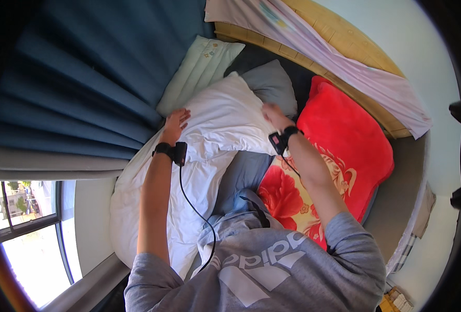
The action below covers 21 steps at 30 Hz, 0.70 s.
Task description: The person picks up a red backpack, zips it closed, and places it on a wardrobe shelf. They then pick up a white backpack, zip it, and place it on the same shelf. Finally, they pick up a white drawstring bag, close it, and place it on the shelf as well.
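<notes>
A rumpled white quilt [196,171] covers the left side of the bed, its upper part spread into a broad corner toward the headboard. My left hand [176,124] rests at the quilt's left edge beside the curtain, its fingers apart. At the quilt's right edge is my right hand [277,115], next to a grey pillow [274,86]. Motion smears its fingers, so a grip on the cloth cannot be made out. Each wrist wears a black strap with a small box, and a cable runs from each box.
A pale pillow [202,62] leans by the dark blue curtain [79,88]. Right of me lies a bulky red floral blanket [345,130]. Behind stands a wooden headboard [355,39] with a pink cloth [340,54] draped over it. The window [30,223] is at lower left.
</notes>
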Motion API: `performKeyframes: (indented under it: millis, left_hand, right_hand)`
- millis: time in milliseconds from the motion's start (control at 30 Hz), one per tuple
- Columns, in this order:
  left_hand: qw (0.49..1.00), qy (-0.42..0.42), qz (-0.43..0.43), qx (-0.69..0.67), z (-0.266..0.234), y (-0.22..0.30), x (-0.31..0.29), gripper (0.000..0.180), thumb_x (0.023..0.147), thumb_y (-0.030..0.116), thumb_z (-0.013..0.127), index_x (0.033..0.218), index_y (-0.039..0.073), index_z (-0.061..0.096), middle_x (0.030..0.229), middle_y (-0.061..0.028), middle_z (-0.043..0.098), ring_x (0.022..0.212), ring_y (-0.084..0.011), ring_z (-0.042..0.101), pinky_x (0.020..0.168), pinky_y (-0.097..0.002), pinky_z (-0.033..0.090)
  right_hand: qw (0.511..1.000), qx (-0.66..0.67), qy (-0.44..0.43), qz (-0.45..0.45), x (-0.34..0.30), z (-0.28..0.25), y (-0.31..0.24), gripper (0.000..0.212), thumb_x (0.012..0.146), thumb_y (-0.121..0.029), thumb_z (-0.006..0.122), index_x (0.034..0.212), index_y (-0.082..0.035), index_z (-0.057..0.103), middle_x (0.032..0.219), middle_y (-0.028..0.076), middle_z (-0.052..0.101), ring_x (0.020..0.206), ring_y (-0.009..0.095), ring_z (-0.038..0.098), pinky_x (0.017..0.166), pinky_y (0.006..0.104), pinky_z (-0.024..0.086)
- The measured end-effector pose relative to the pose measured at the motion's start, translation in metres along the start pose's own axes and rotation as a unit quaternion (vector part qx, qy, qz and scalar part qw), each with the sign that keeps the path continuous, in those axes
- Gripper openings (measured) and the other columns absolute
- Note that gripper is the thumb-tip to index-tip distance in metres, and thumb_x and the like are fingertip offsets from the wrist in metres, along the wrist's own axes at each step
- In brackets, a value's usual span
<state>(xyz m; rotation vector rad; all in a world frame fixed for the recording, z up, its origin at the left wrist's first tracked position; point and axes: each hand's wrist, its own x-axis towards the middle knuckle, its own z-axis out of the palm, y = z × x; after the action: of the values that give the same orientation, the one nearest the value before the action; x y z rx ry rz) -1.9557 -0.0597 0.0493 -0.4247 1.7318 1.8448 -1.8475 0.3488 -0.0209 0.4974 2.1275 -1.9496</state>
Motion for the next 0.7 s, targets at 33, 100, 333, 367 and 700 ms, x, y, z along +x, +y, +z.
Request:
performKeyframes:
  millis: [33, 100, 333, 367, 700]
  left_hand:
    - [1.0, -0.004, -0.022, 0.003, -0.002, -0.009, 0.001, 0.03, 0.096, 0.033, 0.058, 0.119, 0.014, 0.062, 0.123, -0.0026, 0.069, 0.117, -0.016, 0.06, 0.097, -0.0375, 0.04]
    - [0.998, -0.006, -0.052, 0.021, -0.008, -0.017, 0.008, 0.033, 0.094, 0.034, 0.059, 0.119, 0.013, 0.061, 0.124, -0.0038, 0.069, 0.117, -0.0172, 0.06, 0.097, -0.0379, 0.04]
    - [0.989, -0.022, -0.066, 0.13, -0.031, -0.012, 0.046, 0.033, 0.092, 0.034, 0.063, 0.118, 0.014, 0.06, 0.122, -0.0028, 0.068, 0.118, -0.0183, 0.059, 0.099, -0.0385, 0.039]
    - [0.985, -0.029, -0.062, 0.157, -0.031, -0.008, 0.058, 0.034, 0.091, 0.035, 0.064, 0.118, 0.014, 0.06, 0.121, -0.0024, 0.068, 0.117, -0.0181, 0.06, 0.098, -0.0385, 0.04]
    - [0.947, -0.085, -0.032, 0.307, -0.014, -0.022, 0.189, 0.025, 0.083, 0.028, 0.07, 0.101, 0.011, 0.066, 0.092, -0.0011, 0.064, 0.086, -0.0141, 0.059, 0.075, -0.0339, 0.048]
  right_hand:
    - [0.998, -0.009, 0.017, 0.067, -0.004, -0.003, 0.027, 0.018, 0.089, -0.015, 0.063, 0.074, -0.012, 0.054, 0.065, -0.003, 0.046, 0.057, 0.011, 0.048, 0.052, 0.0312, 0.039]
    - [0.962, 0.098, 0.095, 0.238, -0.02, -0.006, 0.071, 0.016, 0.084, -0.012, 0.066, 0.072, -0.011, 0.055, 0.067, -0.002, 0.048, 0.06, 0.012, 0.05, 0.058, 0.0286, 0.045]
    - [0.959, 0.097, 0.055, 0.259, -0.026, -0.032, 0.089, 0.006, 0.087, -0.015, 0.066, 0.091, -0.013, 0.062, 0.084, -0.004, 0.056, 0.076, 0.01, 0.053, 0.076, 0.029, 0.049]
    - [0.964, 0.091, 0.057, 0.244, -0.024, -0.038, 0.084, 0.007, 0.087, -0.015, 0.067, 0.093, -0.013, 0.063, 0.085, -0.003, 0.056, 0.076, 0.011, 0.053, 0.077, 0.0292, 0.049]
    - [0.972, -0.161, 0.099, 0.142, -0.002, -0.096, 0.129, 0.015, 0.079, -0.015, 0.065, 0.072, -0.004, 0.056, 0.065, 0.009, 0.05, 0.057, 0.025, 0.051, 0.054, 0.0397, 0.04]
